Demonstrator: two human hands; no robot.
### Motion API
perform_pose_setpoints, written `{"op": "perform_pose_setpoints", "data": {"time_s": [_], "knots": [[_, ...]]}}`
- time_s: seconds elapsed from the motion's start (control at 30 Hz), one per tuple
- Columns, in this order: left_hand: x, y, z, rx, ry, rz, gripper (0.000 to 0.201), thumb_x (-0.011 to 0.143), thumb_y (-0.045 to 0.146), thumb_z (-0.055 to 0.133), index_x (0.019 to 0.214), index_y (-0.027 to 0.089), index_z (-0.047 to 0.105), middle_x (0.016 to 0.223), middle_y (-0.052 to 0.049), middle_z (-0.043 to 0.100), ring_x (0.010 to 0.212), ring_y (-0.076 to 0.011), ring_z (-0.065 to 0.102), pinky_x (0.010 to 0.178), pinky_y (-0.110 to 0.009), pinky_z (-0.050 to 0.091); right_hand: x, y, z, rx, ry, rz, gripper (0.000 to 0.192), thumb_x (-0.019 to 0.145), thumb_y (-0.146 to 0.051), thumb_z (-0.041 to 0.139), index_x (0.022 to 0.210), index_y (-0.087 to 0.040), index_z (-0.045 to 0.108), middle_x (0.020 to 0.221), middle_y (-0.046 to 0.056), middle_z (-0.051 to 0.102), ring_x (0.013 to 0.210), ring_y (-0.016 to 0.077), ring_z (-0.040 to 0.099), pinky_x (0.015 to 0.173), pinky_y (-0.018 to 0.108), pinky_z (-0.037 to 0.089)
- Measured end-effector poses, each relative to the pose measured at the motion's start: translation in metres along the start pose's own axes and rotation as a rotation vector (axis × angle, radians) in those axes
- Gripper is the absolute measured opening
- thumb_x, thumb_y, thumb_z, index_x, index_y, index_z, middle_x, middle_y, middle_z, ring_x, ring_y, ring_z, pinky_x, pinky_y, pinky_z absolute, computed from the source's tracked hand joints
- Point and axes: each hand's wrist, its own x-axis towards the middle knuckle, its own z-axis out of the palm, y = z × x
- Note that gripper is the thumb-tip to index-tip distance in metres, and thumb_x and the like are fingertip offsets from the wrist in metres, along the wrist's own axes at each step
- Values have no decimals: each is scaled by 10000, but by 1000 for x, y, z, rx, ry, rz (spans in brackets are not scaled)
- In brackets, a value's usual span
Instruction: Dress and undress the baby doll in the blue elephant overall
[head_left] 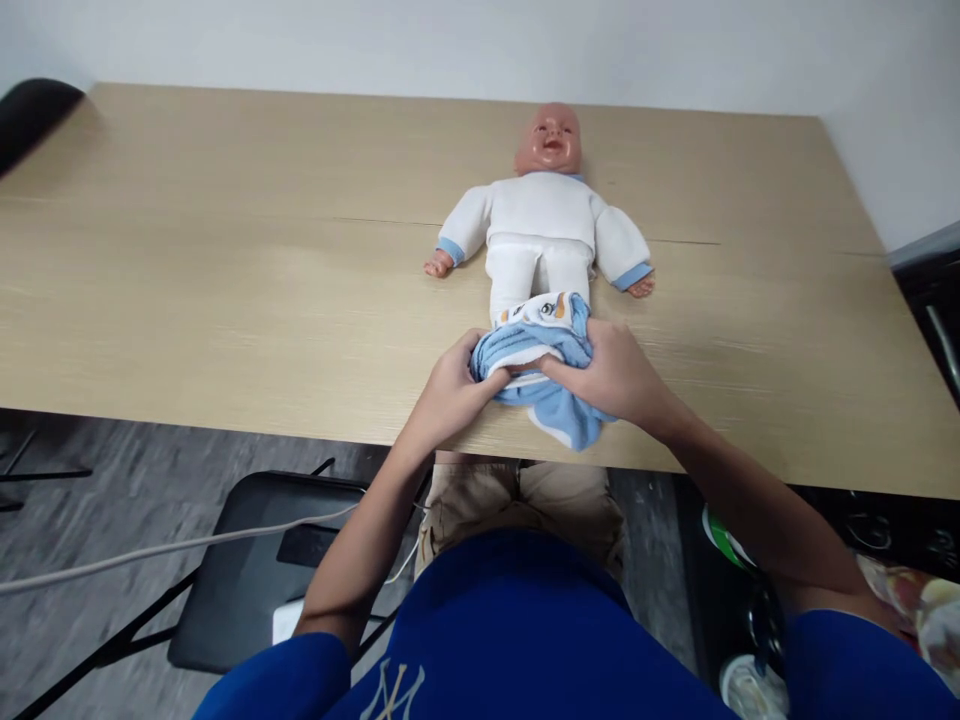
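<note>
On its back lies a baby doll [541, 215], head toward the wall, in a white top with light-blue cuffs and white leggings. Around its lower legs is a bunched blue-and-white baby garment [551, 345] with a printed animal pattern; its exact kind is unclear. My left hand [456, 390] grips the left side of the gathered cloth, thumb inside the opening. On the other side, my right hand [611, 375] pinches the cloth, its thumb also at the opening. A blue flap hangs down toward the table's front edge. The doll's feet are hidden by the cloth.
The wooden table [225, 270] reaches to a white wall. Below its front edge stands a black folding chair [240, 590] at the left, with a pale cable [172, 547] crossing over it. Several items, including a plastic cup [754, 685], are at the lower right.
</note>
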Motion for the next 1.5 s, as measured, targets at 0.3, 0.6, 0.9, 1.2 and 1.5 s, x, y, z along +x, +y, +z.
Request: {"op": "perform_pose_setpoints", "data": {"time_s": [0.3, 0.6, 0.9, 1.2, 1.5], "knots": [[-17, -20, 3, 226, -32, -166, 359, 994, 495, 770, 1235, 230, 748, 1164, -92, 857, 1104, -346, 782, 1010, -474, 576, -4, -6, 18, -324, -132, -44, 279, 1037, -481, 841, 920, -237, 771, 949, 143, 878, 872, 340, 803, 774, 414, 547], [-15, -41, 31, 429, 58, -38, 396, 1084, 261, 633, 1476, 233, 679, 1323, -138, 880, 1274, -385, 780, 1254, -607, 473, -10, 19, 28, -432, -119, -166, 279, 1068, -360, 790, 1244, -144, 807, 1302, 224, 860, 1260, 425, 823, 1093, 502, 654], [-24, -73, 51, 91, 208, 134, 489, 1090, 226, 574, 1574, 227, 500, 1573, -203, 719, 1500, -363, 693, 1307, -603, 526, -15, 24, 31, -261, -185, -84, 436, 956, -327, 855, 1351, -154, 790, 1373, 222, 870, 1303, 468, 838, 1142, 596, 674], [3, -74, 36, -61, 245, 295, 392, 1160, 271, 601, 1552, 262, 599, 1499, -134, 771, 1415, -281, 736, 1302, -519, 586, 5, 37, 30, 97, -85, -150, 391, 902, -380, 935, 1254, -251, 825, 1229, 112, 909, 1137, 388, 876, 1030, 535, 703], [41, -73, 26, -76, 277, 356, 183, 1211, 421, 638, 1272, 254, 685, 1229, -93, 791, 1134, -252, 739, 1077, -443, 633, 41, 42, 24, 159, 35, -428, 413, 838, -372, 969, 1207, -259, 823, 1301, 107, 875, 1247, 395, 835, 1174, 584, 704]]}}
